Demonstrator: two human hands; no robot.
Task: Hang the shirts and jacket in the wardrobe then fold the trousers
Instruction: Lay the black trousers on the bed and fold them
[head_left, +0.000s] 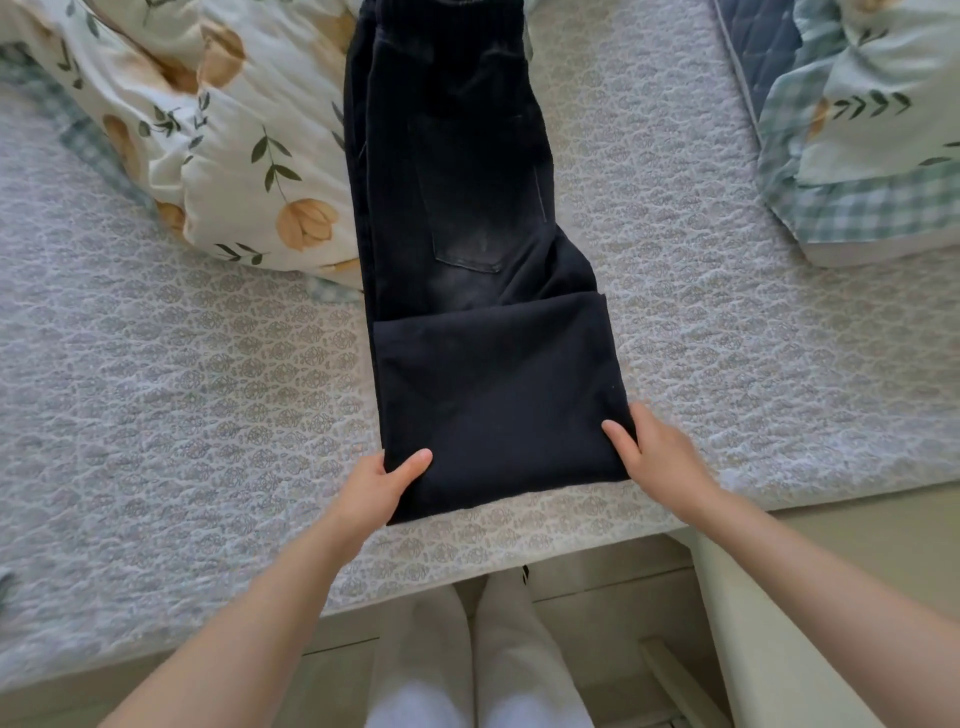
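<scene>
Nearest lens: two legs in white fabric (470, 670), upright on pale floor (587, 592) against the near bed edge. Bare forearms extended forward from both lower corners.

Left grip (382, 486): closed on near-left corner of dark trousers (483, 218). Thumb flat on top of fabric, other fingers out of sight beneath the fold. Narrow pinch, cloth only.

Right grip (657, 457): closed on near-right corner of same garment. Thumb laid on top along right edge, other fingers down the side and under. Slightly blurred; finger detail under cloth not readable.

Surface: bed with grey-white quilted cover (208, 395), repeating leaf-medallion pattern, near edge across lower frame. Floral bedding bundle (234, 135) (cream, yellow tulips, green leaves) at upper left, touching left edge of trousers. Green check bedding (872, 145) heaped at upper right, well apart from garment. Dark blue quilted piece (761, 47) just beside that heap, at top. Cream panel (753, 623) at lower right, below bed edge.

Trousers: flat on bed, centre frame, lengthwise away from body. Waistband at far end, cut off by top of frame; back pocket facing up. Leg portion doubled back over upper part, forming a rectangular layer at near end. Both grips at near corners of that layer, one per side, near edge spanning between them.
</scene>
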